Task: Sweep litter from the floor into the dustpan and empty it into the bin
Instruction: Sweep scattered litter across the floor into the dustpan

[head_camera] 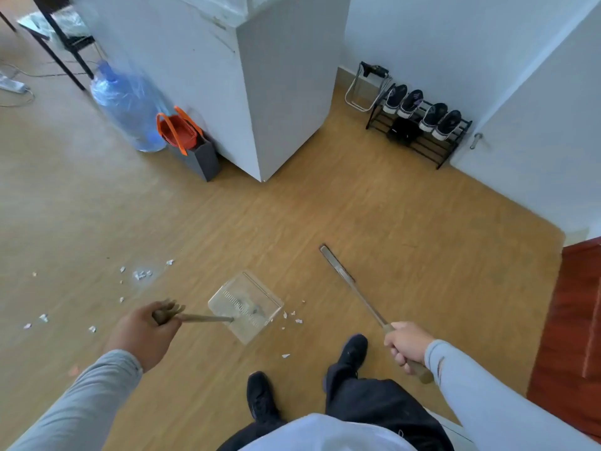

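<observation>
A clear plastic dustpan [246,305] on a long thin handle hangs just over the wooden floor ahead of my feet. My left hand [148,333] is shut on the top of that handle. My right hand [406,345] grips the broom handle [361,296], which slants up and away to a narrow head [327,253] seen edge-on. Small white paper scraps [140,275] lie scattered to the left of the dustpan, and a few more scraps [294,317] sit just right of it. No bin is clearly identifiable in view.
A white cabinet [260,92] stands ahead, with a blue water bottle [126,102] and a grey bag holding an orange basket [188,141] beside it. A shoe rack [419,125] lines the far wall. A door [536,125] is at right, red-brown flooring [572,320] beyond.
</observation>
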Motion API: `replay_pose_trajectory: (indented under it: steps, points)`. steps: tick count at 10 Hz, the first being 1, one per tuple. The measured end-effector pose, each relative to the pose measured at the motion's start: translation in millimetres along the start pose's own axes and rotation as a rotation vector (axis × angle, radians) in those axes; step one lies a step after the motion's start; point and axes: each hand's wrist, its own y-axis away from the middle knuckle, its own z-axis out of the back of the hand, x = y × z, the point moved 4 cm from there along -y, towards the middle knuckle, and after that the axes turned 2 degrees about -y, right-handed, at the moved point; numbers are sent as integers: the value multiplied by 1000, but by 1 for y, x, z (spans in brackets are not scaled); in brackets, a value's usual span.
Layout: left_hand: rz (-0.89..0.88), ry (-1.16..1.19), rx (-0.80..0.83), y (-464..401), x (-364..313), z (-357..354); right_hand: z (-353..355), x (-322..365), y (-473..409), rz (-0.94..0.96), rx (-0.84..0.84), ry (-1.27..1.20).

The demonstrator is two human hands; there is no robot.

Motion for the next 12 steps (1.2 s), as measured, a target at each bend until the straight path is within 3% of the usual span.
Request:
replay_pose_trajectory:
  steps: [2,3,5,6,7,8,9,12]
  points:
    - [60,37,23,4,44,-1,-23,64,-25,37,-106,154]
    - [69,25,5,9,65,-1,-57,84,-50,96,-81,274]
    - [78,-3,4,19,96,19,-160,45,-44,129,111,479]
    - [110,-19,17,20,116,24,-189,15,-23,121,69,603]
    - [130,-41,46,21,136,23,-193,-49,-71,66,0,798]
    - [126,-63,69,25,146,19,-164,-52,-56,-21,-31,859]
    - [140,-82,73,27,152,18,-125,-17,10,26,-40,1026]
    - [101,-86,91,29,148,18,-72,-13,26,66,-102,839]
